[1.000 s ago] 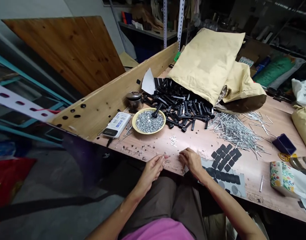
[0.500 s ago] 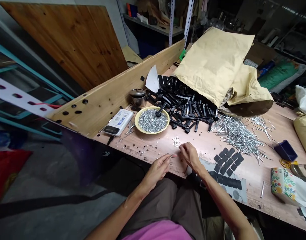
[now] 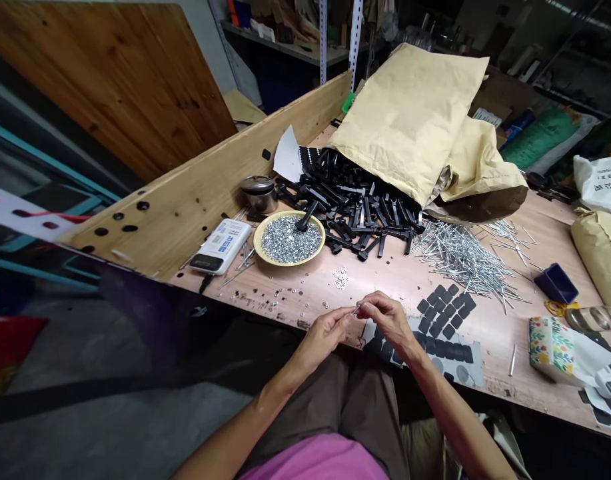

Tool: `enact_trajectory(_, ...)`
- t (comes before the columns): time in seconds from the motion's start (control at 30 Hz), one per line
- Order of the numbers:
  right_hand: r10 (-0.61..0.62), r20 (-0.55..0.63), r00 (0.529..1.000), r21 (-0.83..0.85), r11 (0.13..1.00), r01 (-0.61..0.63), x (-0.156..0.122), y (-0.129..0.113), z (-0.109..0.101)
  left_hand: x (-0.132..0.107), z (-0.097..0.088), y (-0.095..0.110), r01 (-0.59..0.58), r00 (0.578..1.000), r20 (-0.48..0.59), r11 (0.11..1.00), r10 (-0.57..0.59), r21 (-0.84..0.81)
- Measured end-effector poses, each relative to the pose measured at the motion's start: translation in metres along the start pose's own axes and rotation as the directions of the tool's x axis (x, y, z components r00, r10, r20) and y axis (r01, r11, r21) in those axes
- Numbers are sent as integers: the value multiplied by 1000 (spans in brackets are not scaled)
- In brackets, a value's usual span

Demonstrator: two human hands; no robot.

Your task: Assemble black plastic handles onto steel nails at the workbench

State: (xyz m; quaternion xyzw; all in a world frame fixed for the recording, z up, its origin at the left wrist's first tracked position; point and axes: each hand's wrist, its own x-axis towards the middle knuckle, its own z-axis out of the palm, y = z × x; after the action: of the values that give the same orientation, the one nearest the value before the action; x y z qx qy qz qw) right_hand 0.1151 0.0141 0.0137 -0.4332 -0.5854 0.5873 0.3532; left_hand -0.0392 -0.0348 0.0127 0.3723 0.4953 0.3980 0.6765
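Note:
My left hand (image 3: 326,333) pinches a thin metal pin (image 3: 356,310) by the table's front edge, with its tip pointing up and right. Fingertips of my right hand (image 3: 389,319) are closed at that tip; anything small between them is too hidden to make out. Beyond the hands lies a little cluster of tiny washers (image 3: 340,278). A yellow bowl (image 3: 265,257) full of small shiny metal pieces stands farther back, a black plastic part (image 3: 308,217) resting in it. To the right are a heap of long metal pins (image 3: 465,260) and several black square pads (image 3: 442,310).
Black plastic parts (image 3: 365,213) spill from a large paper sack (image 3: 410,120). A white power bank (image 3: 222,245) and a metal tin (image 3: 259,193) stand left, against a wooden side board (image 3: 205,180). A dark blue box (image 3: 556,283) and a flowered box (image 3: 550,347) are at right.
My right hand has come from the table surface near the washers to the tip of the pin, so both hands now meet. The view has shifted slightly right.

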Motion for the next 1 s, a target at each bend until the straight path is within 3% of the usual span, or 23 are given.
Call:
enact_trajectory(0.13,44,73,996,75,996,-50,-4,-2,-9,-5,2,6,17,996,87,1000,-18,17)
enact_trajectory(0.3,48,160,986,47,997,-56,-8,-7,-20,-9,2,10,13,992,121,992,-28,122)
enact_trajectory(0.47,-116,144,983,-189,972,142,-12,-14,-26,-7,4,10,41,983,172,994,-58,104)
enact_trajectory(0.6,-221,186,957,-348,896,275,-16,-23,-30,-6,6,13,-115,987,134,965,85,237)
enact_trajectory(0.73,-307,214,927,-457,807,373,-22,-29,-31,-5,8,8,-259,965,151,875,216,408)
enact_trajectory(0.8,-346,162,924,-498,780,379,-26,-29,-31,-4,9,2,-344,934,113,771,338,536)
enact_trajectory(0.87,-355,85,931,-509,788,347,-29,-28,-30,-3,11,-3,-402,878,85,629,471,666)
enact_trajectory(0.93,-358,42,933,-508,796,328,-32,-26,-30,-1,11,-6,-444,838,123,534,531,719)
enact_trajectory(1.0,-382,61,922,-520,777,356,-35,-24,-31,0,12,-7,-498,826,197,520,528,694)
